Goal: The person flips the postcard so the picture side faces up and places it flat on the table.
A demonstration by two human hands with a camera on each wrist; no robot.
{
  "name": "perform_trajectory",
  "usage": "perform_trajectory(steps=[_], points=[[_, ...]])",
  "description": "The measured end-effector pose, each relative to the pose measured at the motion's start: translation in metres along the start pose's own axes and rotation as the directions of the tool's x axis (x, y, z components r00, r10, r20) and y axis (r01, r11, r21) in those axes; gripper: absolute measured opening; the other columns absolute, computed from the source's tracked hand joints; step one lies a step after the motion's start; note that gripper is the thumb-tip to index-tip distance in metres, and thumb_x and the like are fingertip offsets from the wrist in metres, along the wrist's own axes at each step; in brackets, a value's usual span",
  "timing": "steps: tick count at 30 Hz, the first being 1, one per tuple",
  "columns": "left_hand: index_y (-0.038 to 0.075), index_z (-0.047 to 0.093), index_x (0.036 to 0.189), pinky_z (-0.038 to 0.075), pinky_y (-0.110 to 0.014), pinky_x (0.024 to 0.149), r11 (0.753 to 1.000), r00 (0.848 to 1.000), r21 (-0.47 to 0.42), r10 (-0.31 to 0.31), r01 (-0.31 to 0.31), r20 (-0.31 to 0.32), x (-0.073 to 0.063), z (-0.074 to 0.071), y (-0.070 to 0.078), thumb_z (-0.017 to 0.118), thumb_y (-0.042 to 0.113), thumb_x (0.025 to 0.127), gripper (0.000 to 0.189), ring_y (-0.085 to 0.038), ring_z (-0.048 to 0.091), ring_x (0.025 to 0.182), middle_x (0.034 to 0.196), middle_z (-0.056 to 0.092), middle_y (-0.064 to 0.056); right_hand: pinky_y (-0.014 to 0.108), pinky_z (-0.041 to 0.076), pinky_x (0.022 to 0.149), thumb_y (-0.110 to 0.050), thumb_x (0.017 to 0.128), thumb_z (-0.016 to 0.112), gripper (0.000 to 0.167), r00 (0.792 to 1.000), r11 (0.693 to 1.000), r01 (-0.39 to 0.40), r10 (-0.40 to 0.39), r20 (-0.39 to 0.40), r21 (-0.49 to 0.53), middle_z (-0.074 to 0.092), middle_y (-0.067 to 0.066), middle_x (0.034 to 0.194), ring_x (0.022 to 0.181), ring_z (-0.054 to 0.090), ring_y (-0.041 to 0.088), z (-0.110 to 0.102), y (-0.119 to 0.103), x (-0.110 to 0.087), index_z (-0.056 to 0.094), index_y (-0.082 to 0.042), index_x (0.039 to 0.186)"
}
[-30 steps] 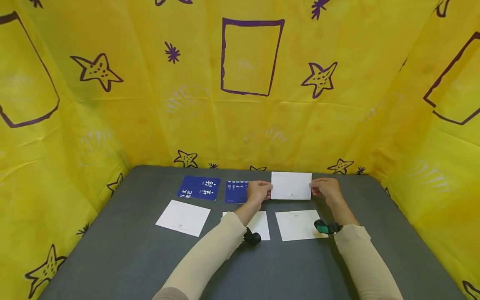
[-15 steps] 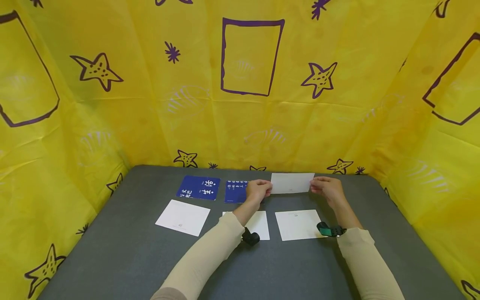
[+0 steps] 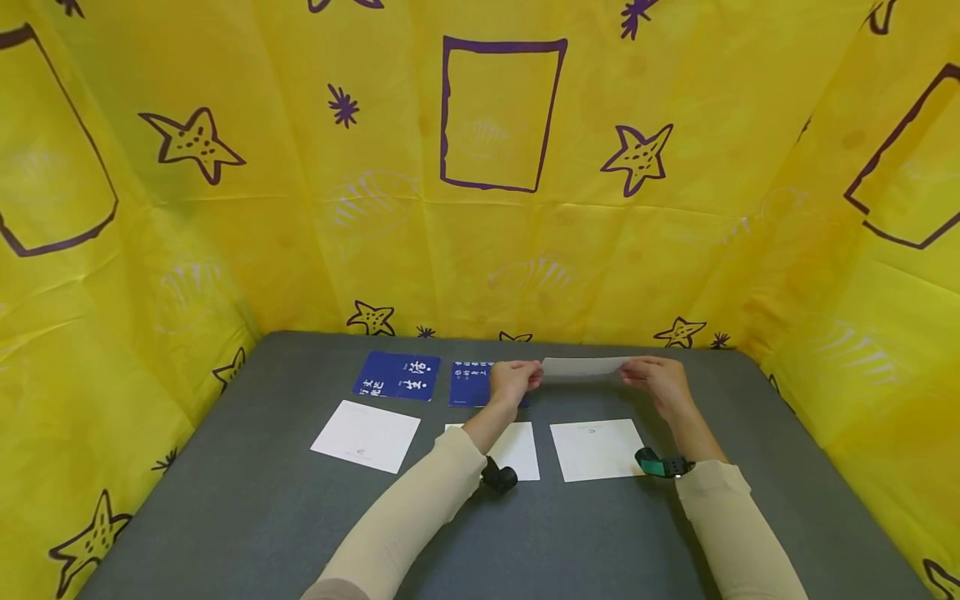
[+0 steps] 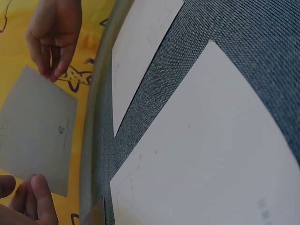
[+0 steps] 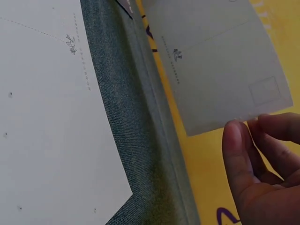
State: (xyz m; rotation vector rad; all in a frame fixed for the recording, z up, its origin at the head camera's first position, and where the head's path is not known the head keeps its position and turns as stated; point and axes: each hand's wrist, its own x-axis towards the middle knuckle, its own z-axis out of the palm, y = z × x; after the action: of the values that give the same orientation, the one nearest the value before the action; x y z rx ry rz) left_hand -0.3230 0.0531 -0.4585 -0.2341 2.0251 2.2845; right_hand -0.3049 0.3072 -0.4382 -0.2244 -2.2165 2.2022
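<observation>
Between both hands a postcard [image 3: 583, 367] is held above the far right of the table, tilted so that only a narrow strip shows in the head view. My left hand [image 3: 513, 382] pinches its left edge, and my right hand [image 3: 657, 380] pinches the right edge. In the right wrist view the postcard [image 5: 220, 65] shows a printed stamp box and a small bird-like mark on its pale side. The left wrist view shows the postcard [image 4: 40, 131] with fingers at two opposite edges. Under my left forearm lies a blue card [image 3: 471, 385], partly covered.
Another blue card [image 3: 397, 376] lies at the back left. In the nearer row are a white card [image 3: 367, 435] at left, a white card [image 3: 522, 450] partly behind the left wrist, and a white card [image 3: 596, 450] at right. Yellow cloth [image 3: 480, 250] walls the grey table [image 3: 225, 500].
The postcard has tipped from facing the head camera to nearly edge-on, its top edge coming lower. Both hands keep their pinch and have barely shifted. The other cards stay put.
</observation>
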Motion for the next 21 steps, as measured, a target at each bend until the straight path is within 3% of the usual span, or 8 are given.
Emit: perform_trajectory(steps=[4, 8, 10, 14, 17, 21], points=[[-0.006, 0.074, 0.099, 0.059, -0.022, 0.068, 1.0, 1.0, -0.015, -0.002, 0.002, 0.003, -0.0015, -0.0002, 0.001, 0.07, 0.012, 0.089, 0.021, -0.009, 0.068, 0.066, 0.088, 0.075, -0.016, 0.023, 0.059, 0.071, -0.011, 0.097, 0.058, 0.035, 1.0, 0.999, 0.006, -0.006, 0.002, 0.032, 0.073, -0.007, 0.075, 0.071, 0.071, 0.008, -0.0008, 0.0019, -0.0005, 0.06, 0.017, 0.118], [-0.008, 0.073, 0.101, 0.06, -0.024, 0.072, 0.999, 1.0, -0.034, -0.002, 0.002, 0.001, -0.0032, 0.0007, 0.0014, 0.07, 0.009, 0.088, 0.021, -0.012, 0.07, 0.07, 0.092, 0.075, -0.019, 0.022, 0.059, 0.071, -0.018, 0.097, 0.06, 0.019, 1.0, 0.998, -0.015, 0.016, -0.008, 0.059, 0.073, -0.008, 0.075, 0.071, 0.071, 0.008, -0.0007, 0.0027, -0.002, 0.076, -0.008, 0.094], [-0.009, 0.073, 0.101, 0.06, -0.025, 0.072, 0.999, 1.0, -0.038, -0.002, 0.002, -0.001, -0.0034, 0.0013, 0.0008, 0.07, 0.007, 0.088, 0.021, -0.011, 0.069, 0.07, 0.094, 0.074, -0.02, 0.022, 0.059, 0.073, -0.018, 0.096, 0.062, 0.02, 0.999, 0.998, -0.028, 0.029, -0.015, 0.053, 0.073, -0.009, 0.075, 0.071, 0.07, 0.007, -0.0007, 0.0033, -0.0027, 0.076, -0.018, 0.081], [-0.01, 0.072, 0.1, 0.059, -0.023, 0.069, 1.0, 1.0, -0.017, -0.001, 0.001, -0.004, -0.0024, 0.002, -0.0012, 0.069, 0.002, 0.085, 0.019, -0.007, 0.066, 0.066, 0.097, 0.074, -0.021, 0.022, 0.059, 0.073, -0.014, 0.094, 0.065, 0.014, 0.998, 0.999, -0.046, 0.046, -0.034, 0.009, 0.071, -0.01, 0.074, 0.069, 0.069, 0.006, -0.0007, 0.0054, -0.003, 0.078, -0.008, 0.092], [-0.009, 0.073, 0.101, 0.058, -0.02, 0.066, 1.0, 1.0, 0.011, -0.004, 0.004, -0.004, -0.0024, 0.0021, -0.0024, 0.069, 0.0, 0.084, 0.019, -0.005, 0.063, 0.063, 0.098, 0.074, -0.02, 0.021, 0.058, 0.07, -0.012, 0.092, 0.067, 0.02, 0.997, 0.997, -0.061, 0.058, -0.048, -0.043, 0.07, -0.012, 0.073, 0.068, 0.067, 0.005, 0.0, 0.0072, -0.0025, 0.074, 0.002, 0.103], [-0.007, 0.073, 0.103, 0.058, -0.02, 0.064, 1.0, 1.0, 0.024, -0.01, 0.01, -0.001, -0.0038, 0.002, -0.0036, 0.069, -0.003, 0.083, 0.021, -0.006, 0.062, 0.062, 0.098, 0.073, -0.02, 0.019, 0.057, 0.066, -0.011, 0.09, 0.069, 0.015, 0.995, 0.992, -0.086, 0.081, -0.057, -0.091, 0.068, -0.011, 0.072, 0.066, 0.064, 0.005, 0.0008, 0.01, -0.001, 0.073, -0.001, 0.099]])
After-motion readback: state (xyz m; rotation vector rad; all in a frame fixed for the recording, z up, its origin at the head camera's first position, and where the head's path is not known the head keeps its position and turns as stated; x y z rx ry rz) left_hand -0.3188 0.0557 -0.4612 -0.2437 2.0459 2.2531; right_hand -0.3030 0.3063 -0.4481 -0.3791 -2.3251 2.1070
